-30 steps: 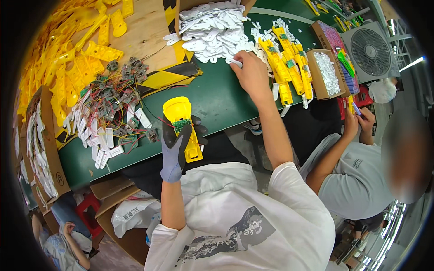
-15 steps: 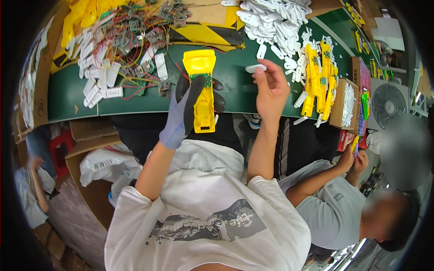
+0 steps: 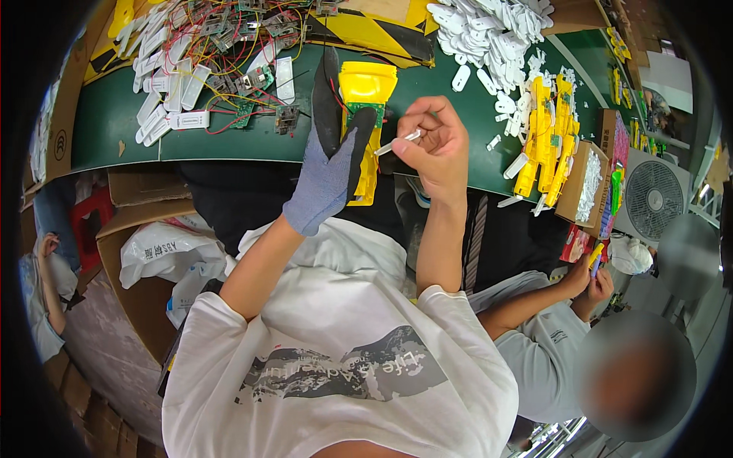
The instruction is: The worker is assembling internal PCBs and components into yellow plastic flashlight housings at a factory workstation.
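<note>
My left hand [image 3: 324, 172], in a grey-blue glove with black-coated fingers, grips a yellow plastic housing [image 3: 368, 85] above the table's near edge. A small green circuit board [image 3: 375, 113] sits inside the housing, partly hidden by the gloved thumb. Just right of it, my bare right hand [image 3: 434, 153] pinches a small flat white plastic piece [image 3: 392, 145], turned nearly edge-on. The piece's tip is close to the housing; whether they touch, I cannot tell.
On the green table [image 3: 244, 143] lie wired circuit boards [image 3: 256, 76] and white covers [image 3: 191, 85] at left. White oval plates [image 3: 489, 38] are heaped at the back. Yellow housings [image 3: 539, 137] and a carton of small parts [image 3: 586, 183] lie right. A co-worker's hands [image 3: 588, 284] hold a yellow piece.
My right hand has moved left and slightly down toward the housing, turning the white piece edge-on. The view has shifted, and the left hand still holds the housing.
</note>
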